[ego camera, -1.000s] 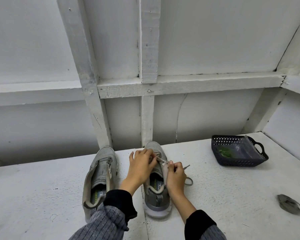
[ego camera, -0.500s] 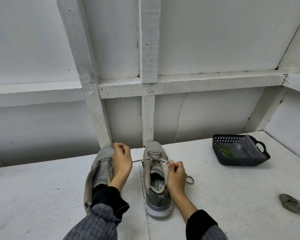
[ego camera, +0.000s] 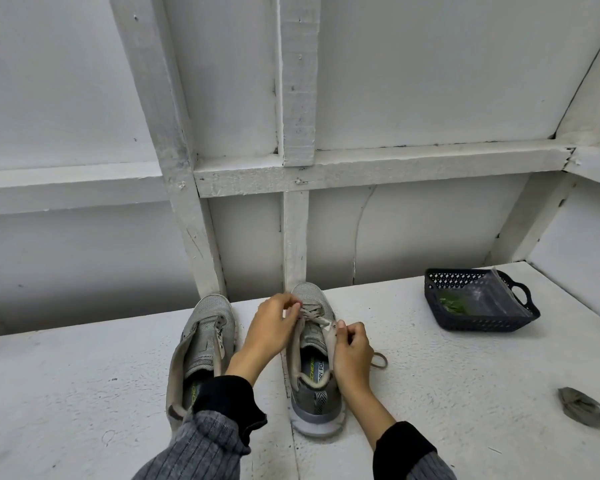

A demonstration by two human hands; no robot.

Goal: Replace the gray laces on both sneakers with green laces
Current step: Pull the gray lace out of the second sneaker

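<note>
Two gray sneakers side by side, toes away: left sneaker (ego camera: 201, 344) unlaced; right sneaker (ego camera: 314, 358) keeps gray lace (ego camera: 314, 315) near toe.

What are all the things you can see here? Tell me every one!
sneakers: 2, gray; left sneaker and right sneaker side by side on the white table, toes to the wall
gray lace: 1, still threaded in the right sneaker's front eyelets, one end looping onto the table
pulled-out lace: 1, gray, bundled at the table's right edge
basket: 1, dark, far right on the table
green laces: green, count unclear, in a clear bag inside the basket
left hand: pinching the gray lace
right hand: gripping the right sneaker's side
</note>
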